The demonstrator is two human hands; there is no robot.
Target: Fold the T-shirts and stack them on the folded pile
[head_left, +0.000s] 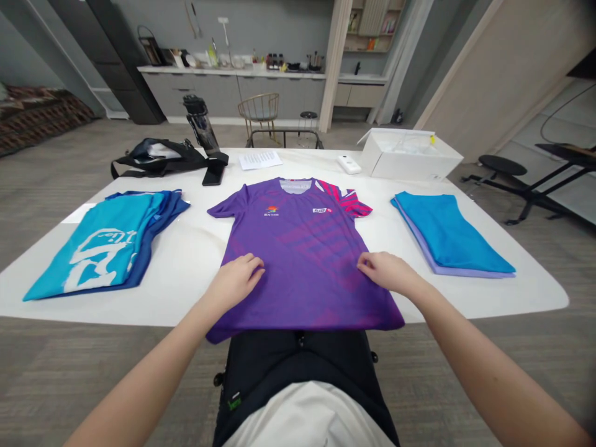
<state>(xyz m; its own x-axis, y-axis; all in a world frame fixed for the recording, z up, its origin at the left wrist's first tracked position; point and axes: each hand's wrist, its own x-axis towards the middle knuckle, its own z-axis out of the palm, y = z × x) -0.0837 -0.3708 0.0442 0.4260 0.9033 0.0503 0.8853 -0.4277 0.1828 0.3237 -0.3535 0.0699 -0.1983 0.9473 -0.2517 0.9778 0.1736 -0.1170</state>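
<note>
1. Lying front-up on the bench (181, 285), a purple shirt (302, 285) overhangs its near edge.
2. Left hand (236, 280) and right hand (384, 270), well apart, curl at the shirt's sides; whether they pinch cloth cannot be told.
3. Turquoise garment (95, 242) left, blue garment (451, 230) right.
4. White box (412, 162) beyond.

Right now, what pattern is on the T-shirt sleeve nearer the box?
Pink sleeve with dark stripes; head view.

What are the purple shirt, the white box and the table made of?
Purple shirt: probably thin, smooth polyester; it lies flat with soft, fine wrinkles.
White box: likely cardboard, looking at its flat sides and thin lid flap.
Table: hard, smooth, slightly shiny top; maybe laminate or stone.
</note>
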